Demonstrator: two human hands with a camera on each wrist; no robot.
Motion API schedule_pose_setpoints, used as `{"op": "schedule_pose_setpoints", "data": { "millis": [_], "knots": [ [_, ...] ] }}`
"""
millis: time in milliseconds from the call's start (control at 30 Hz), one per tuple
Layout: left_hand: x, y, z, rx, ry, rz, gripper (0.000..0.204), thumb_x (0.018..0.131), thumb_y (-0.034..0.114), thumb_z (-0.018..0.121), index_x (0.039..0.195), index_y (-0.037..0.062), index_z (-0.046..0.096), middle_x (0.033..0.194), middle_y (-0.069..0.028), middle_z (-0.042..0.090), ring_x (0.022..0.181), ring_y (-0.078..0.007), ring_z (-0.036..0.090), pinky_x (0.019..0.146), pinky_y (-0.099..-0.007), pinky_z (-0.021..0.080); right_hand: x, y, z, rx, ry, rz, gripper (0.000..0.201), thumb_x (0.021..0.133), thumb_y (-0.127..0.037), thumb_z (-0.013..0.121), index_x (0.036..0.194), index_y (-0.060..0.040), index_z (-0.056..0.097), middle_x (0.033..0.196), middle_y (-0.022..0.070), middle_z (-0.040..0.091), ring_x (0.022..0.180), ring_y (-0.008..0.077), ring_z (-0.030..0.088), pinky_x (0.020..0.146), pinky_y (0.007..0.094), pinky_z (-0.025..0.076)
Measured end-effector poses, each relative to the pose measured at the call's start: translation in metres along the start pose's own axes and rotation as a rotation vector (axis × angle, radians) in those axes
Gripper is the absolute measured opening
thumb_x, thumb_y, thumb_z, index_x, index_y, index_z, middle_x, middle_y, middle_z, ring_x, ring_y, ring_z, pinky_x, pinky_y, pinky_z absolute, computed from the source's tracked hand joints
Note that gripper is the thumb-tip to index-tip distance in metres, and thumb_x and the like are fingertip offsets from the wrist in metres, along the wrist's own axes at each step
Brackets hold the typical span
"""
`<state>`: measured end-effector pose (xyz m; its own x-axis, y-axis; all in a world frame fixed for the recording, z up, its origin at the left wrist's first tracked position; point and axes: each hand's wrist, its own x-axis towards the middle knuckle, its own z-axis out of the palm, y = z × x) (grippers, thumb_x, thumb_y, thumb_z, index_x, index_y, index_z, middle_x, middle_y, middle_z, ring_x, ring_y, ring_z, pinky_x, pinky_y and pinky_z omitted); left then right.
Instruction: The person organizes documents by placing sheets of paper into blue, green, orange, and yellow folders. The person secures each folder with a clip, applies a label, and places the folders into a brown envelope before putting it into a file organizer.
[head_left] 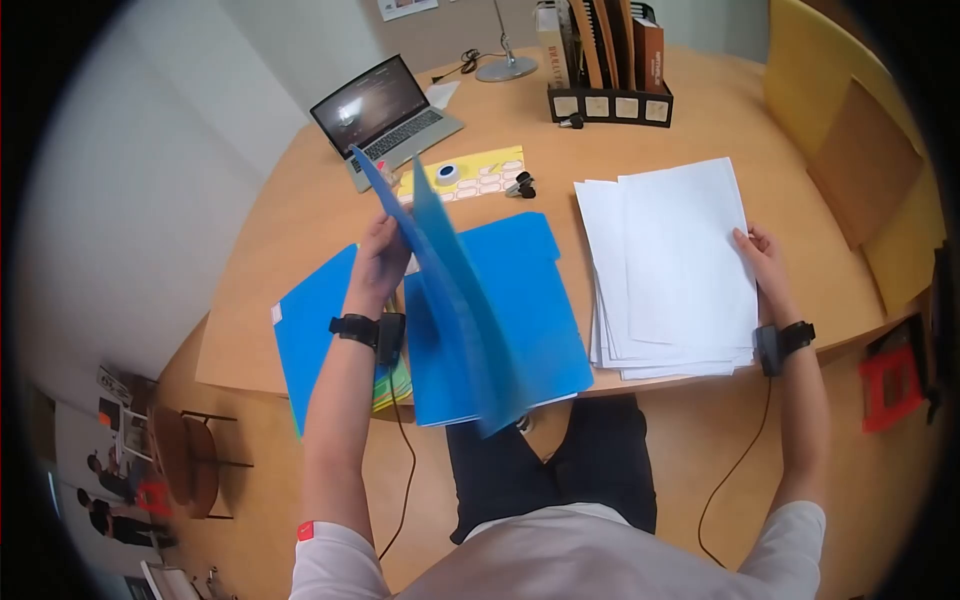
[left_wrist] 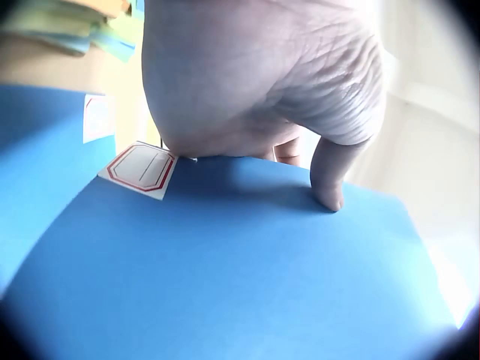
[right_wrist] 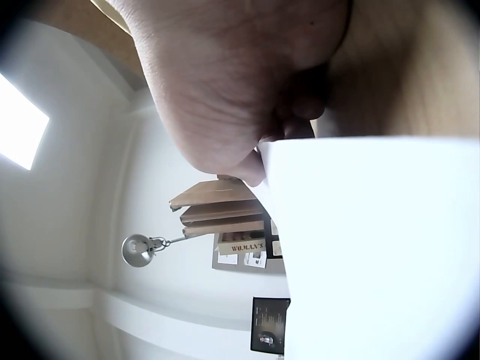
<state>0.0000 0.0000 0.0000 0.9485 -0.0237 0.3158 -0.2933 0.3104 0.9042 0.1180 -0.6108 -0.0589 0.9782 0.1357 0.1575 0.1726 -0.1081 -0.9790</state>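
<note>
- blue folder (head_left: 455, 285), raised and smeared by blur, stands left of the paper stack (head_left: 690, 270), its two leaves parted at the top; whether it joins the flat blue folder (head_left: 535, 300) beneath, i cannot tell.
- left hand (head_left: 380, 255), left of the paper stack too, grips the raised folder near an edge, thumb pressed on one face.
- right hand (head_left: 765, 255) pinches the right edge of the paper stack, thumb on top — how many sheets it has hold of doesn't show.
- just left of the paper stack, the flat folder pokes past the front edge of the table (head_left: 250, 340); a tug from the raised one could, i judge, drag it off.
- the paper stack itself is loose and uneven, so a one-sided pull would likely skew it or leave lower sheets behind.
- beyond the paper stack and to its left sit black clips (head_left: 520, 185) and a tape roll (head_left: 447, 174) — a wide swing of the raised leaves might knock them.
</note>
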Motion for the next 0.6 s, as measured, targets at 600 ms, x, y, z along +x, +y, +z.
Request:
{"op": "schedule_pose_setpoints", "data": {
  "millis": [600],
  "knots": [
    [0.003,-0.036,-0.021,-0.283,0.079,0.098,0.017,0.096,0.023,0.060,0.093,0.0082,0.052,0.082,-0.0052,0.054,0.095,-0.0204,0.056,0.098,-0.0372,0.043,-0.014,-0.067,0.002,0.305,0.131,0.063,0.029,0.104,-0.025,0.061,0.118,-0.0001,0.064,0.104,0.0061,0.071,0.088,0.0120,0.068,0.078,0.0263,0.056]
  ]
}}
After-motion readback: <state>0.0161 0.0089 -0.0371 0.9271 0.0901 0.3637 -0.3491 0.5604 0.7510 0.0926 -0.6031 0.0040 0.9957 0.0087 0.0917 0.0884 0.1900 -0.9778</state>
